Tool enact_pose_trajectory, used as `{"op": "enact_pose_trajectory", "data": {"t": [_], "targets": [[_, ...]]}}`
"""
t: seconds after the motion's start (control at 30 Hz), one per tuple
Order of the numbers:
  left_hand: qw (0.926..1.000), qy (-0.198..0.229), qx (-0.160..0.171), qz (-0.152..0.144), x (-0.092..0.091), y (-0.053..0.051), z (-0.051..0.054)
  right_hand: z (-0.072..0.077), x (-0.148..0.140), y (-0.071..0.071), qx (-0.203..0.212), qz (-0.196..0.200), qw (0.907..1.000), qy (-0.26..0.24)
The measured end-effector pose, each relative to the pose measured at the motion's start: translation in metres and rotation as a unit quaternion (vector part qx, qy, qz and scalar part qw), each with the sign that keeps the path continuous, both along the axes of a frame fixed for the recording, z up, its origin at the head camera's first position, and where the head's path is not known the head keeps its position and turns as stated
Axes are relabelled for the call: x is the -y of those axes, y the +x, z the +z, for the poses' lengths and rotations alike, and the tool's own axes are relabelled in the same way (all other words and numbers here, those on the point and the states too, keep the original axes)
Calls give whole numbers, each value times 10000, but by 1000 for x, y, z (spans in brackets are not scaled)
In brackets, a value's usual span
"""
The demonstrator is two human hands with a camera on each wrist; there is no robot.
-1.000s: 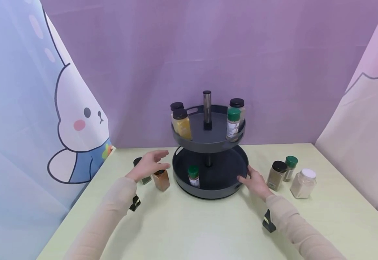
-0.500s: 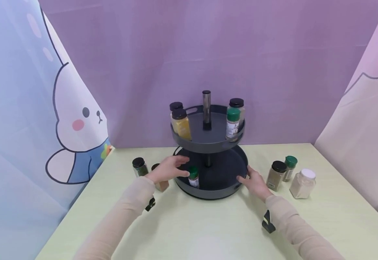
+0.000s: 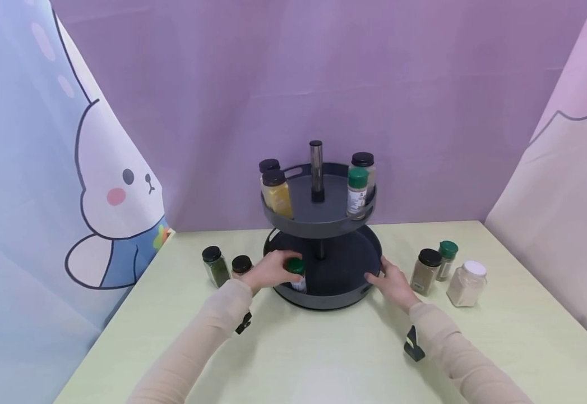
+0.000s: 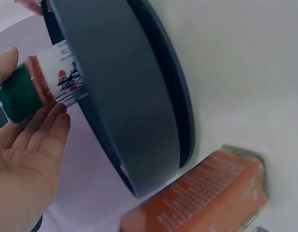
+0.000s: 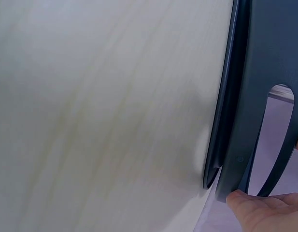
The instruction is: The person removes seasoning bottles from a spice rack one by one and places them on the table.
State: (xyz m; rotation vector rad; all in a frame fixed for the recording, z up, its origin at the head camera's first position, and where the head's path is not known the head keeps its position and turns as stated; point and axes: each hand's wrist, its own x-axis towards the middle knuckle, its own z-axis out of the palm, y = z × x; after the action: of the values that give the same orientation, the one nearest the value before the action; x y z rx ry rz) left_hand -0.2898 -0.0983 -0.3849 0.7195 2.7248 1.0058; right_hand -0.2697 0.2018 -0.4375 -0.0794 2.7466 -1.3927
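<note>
A green-capped jar (image 3: 297, 280) (image 4: 57, 77) stands on the lower tier (image 3: 341, 302) (image 4: 124, 96) of a dark two-tier round rack. Around its cap is my left hand (image 3: 273, 270) (image 4: 33, 159), thumb on one side and fairly straight fingers on the other; whether they press on it I cannot tell. My right hand (image 3: 393, 285) (image 5: 269, 212) grips the lower tier's right rim (image 5: 240, 145), close to its handle slot. On the upper tier (image 3: 318, 229) stand two black-capped jars at left, and a green-capped and a black-capped jar at right.
Left of the rack stand a black-capped jar of green flakes (image 3: 216, 269) and an orange-brown jar (image 4: 202, 193), partly behind my left hand. At right are a black-capped jar (image 3: 425, 274), a green-capped jar (image 3: 446, 261) and a white-capped jar (image 3: 467, 285). A purple curtain hangs behind.
My left hand has moved right, from above the orange-brown jar to the green-capped jar on the lower tier. My right hand has stayed at the rim. The head view has shifted slightly.
</note>
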Motion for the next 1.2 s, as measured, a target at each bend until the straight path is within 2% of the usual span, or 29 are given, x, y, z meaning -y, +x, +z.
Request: {"op": "enact_pose_trajectory", "data": {"t": [0.2, 0.37, 0.6, 0.9, 1.03, 1.2], "targets": [[10000, 6, -84, -37, 0, -3, -13, -1, 2, 1, -52, 33, 10000, 23], [9999, 65, -144, 9, 1, -3, -17, 1, 3, 2, -96, 14, 9999, 55], [9990, 388, 241, -29, 0, 1, -12, 2, 3, 2, 151, -64, 9998, 77], [9994, 338, 82, 25, 2, 4, -10, 1, 3, 2, 89, -55, 9999, 92], [9989, 441, 131, 102, 2, 5, -3, 1, 3, 3, 142, -39, 9998, 94], [9975, 609, 158, 324, 4, 3, 11, 2, 1, 3, 112, 8, 9999, 61]]}}
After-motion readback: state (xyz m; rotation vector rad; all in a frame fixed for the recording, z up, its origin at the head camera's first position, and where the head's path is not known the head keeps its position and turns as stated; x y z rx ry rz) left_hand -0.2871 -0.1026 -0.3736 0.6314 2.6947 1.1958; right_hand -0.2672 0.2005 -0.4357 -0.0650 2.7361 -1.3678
